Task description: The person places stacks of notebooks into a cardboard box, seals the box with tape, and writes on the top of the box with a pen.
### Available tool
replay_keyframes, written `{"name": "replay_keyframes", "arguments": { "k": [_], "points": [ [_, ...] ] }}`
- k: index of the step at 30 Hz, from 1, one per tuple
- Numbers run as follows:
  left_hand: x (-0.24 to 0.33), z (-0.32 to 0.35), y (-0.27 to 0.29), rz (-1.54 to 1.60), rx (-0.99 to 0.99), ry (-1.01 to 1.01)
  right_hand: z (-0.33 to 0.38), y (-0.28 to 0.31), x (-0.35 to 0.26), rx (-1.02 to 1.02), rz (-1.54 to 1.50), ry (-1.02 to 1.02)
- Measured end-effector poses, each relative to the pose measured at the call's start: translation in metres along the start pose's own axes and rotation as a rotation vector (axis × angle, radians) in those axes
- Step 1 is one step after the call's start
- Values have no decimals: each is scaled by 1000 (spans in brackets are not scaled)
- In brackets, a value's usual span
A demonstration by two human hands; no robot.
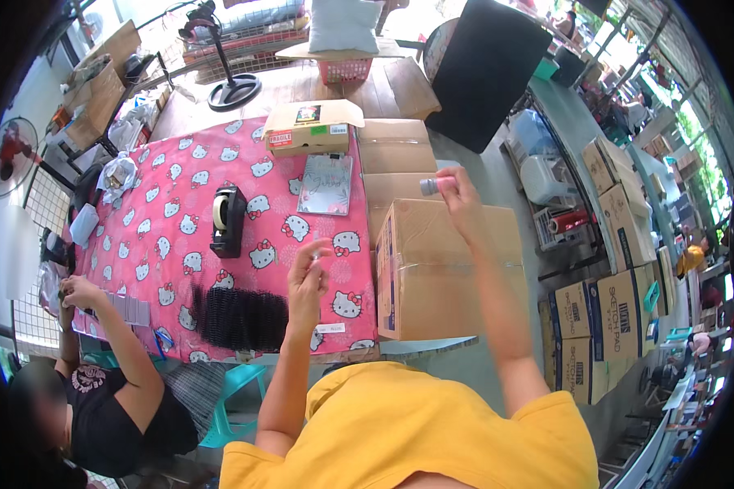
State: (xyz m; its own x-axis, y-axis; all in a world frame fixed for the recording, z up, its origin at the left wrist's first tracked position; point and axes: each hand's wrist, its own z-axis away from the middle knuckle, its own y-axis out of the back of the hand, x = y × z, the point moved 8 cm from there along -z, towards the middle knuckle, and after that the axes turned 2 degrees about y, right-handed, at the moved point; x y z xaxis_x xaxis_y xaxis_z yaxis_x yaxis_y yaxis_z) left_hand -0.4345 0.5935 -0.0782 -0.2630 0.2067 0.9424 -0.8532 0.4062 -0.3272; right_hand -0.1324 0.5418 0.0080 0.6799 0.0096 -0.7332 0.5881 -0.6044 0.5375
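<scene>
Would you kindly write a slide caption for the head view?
Right hand holding a small grey object, left hand raised over a pink tablecloth bearing a tape dispenser.

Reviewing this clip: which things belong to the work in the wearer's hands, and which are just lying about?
With the work:
- small grey-and-pink cylinder, in the right hand
- left hand: any held item too small to identify
- possibly the black textured bundle by the left forearm

Apparently lying about:
- tape dispenser
- notebook
- floor fan
</scene>
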Motion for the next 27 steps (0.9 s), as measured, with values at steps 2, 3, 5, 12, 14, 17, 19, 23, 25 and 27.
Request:
{"name": "replay_keyframes", "arguments": {
  "k": [2, 3, 5, 12, 14, 17, 19, 23, 25, 27],
  "points": [
    [-3, -2, -24, -58, -180, 114, 20, -3, -40, -321, -273, -197],
    [-3, -1, -43, -93, -283, 171, 36, -6, -54, -436, -353, -132],
    [24, 10, -98, -348, -538, -33, 63, -12, -89, -638, -471, 168],
    [2, 36, -149, -55, -637, 113, 117, 10, -71, -354, -649, -316],
    [-12, 40, -153, 253, -580, 180, 136, -2, -45, -382, -633, -380],
    [-18, 47, -163, 472, -550, 65, 148, -22, -41, -500, -629, -260],
    [-19, 53, -163, 494, -477, -3, 144, -12, -63, -563, -532, -347],
    [-3, 65, -164, 570, -535, 55, 149, -19, -69, -707, -624, -332],
    [4, 67, -159, 587, -570, 41, 148, -20, -91, -800, -597, -335],
    [6, 69, -149, 601, -543, 40, 151, -35, -83, -868, -592, -313]
  ]
}}
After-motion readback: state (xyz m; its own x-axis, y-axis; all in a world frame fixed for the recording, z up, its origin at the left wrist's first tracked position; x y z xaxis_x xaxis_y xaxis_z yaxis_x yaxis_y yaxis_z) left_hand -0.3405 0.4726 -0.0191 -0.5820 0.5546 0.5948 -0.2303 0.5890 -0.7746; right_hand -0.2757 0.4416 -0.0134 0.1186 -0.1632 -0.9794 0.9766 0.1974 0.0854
